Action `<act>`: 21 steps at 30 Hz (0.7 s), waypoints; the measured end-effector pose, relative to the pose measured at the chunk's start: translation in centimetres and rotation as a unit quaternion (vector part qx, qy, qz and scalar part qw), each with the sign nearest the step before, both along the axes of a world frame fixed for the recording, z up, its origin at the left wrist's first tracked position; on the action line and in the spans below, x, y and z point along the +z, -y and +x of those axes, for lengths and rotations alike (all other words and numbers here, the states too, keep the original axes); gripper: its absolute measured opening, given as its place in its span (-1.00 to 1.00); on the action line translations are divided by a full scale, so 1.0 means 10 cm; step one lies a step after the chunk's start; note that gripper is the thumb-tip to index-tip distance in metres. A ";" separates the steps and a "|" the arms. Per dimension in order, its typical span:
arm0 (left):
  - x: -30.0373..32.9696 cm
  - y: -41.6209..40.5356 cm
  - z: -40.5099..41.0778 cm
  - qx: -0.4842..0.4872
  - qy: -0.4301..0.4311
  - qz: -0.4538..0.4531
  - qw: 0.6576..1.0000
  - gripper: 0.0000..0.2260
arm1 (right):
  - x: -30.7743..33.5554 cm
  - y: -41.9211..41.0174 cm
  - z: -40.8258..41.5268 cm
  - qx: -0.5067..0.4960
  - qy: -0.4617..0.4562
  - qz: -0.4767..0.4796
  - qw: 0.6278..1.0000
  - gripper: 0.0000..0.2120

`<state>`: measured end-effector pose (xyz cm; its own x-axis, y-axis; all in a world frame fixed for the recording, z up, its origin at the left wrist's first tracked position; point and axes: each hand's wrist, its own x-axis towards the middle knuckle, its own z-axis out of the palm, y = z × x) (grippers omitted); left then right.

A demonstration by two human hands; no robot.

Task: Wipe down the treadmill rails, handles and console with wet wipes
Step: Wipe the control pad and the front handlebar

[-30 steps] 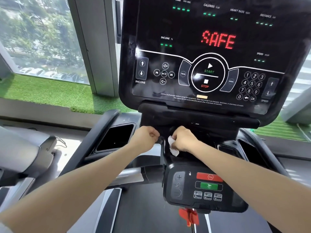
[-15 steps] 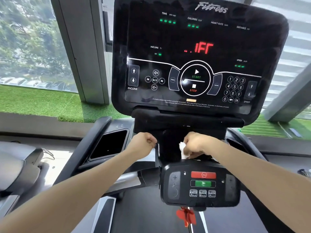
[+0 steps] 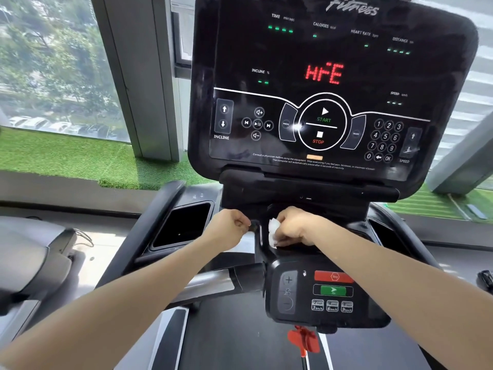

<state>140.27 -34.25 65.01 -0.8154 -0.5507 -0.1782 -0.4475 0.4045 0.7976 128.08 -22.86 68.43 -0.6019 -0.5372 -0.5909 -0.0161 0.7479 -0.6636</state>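
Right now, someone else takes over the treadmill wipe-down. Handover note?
Left hand: fist against the black post under the console; what it grips is hidden.
Right hand: holds the white wipe, pressed on the ledge just above the small control panel.
Done: cannot tell from this view which surfaces are already wiped.
Left: by the look of it, the console face, small panel, side handles and rails.

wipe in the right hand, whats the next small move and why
Probably drag the wipe toward the small control panel. The right hand pinches it against the black neck under the console, while the left hand has a curled grip beside it. The panel lies just below.
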 end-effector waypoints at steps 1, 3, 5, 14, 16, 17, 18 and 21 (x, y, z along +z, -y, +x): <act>0.01 -0.01 -0.01 -0.003 -0.002 -0.001 1.000 -0.87 | 0.01 -0.04 -0.02 -0.003 0.017 -0.020 1.000 -0.75; 0.05 -0.02 -0.03 -0.004 -0.010 -0.009 1.000 -0.87 | 0.07 -0.10 -0.04 0.000 0.056 -0.073 0.996 -0.78; 0.11 -0.05 -0.10 -0.006 -0.018 -0.018 1.000 -0.88 | 0.16 -0.20 -0.10 0.006 0.080 -0.120 0.990 -0.80; 0.44 -0.54 -0.60 -0.073 -0.029 -0.054 0.995 -0.87 | 0.36 -0.80 -0.56 0.004 0.059 -0.160 0.985 -0.84; 0.48 -0.65 -0.70 -0.069 -0.030 -0.057 0.996 -0.87 | 0.39 -0.90 -0.67 0.012 0.038 -0.150 0.988 -0.86; 0.49 -0.69 -0.75 -0.064 -0.027 -0.055 0.996 -0.87 | 0.41 -0.95 -0.72 0.017 0.025 -0.142 0.989 -0.87; 0.51 -0.75 -0.79 -0.060 -0.023 -0.054 0.996 -0.88 | 0.43 -1.00 -0.78 0.024 0.006 -0.129 0.991 -0.87; 0.53 -0.90 -0.90 -0.063 -0.004 -0.054 0.997 -0.87 | 0.41 -1.14 -0.94 0.082 -0.100 -0.063 0.990 -0.93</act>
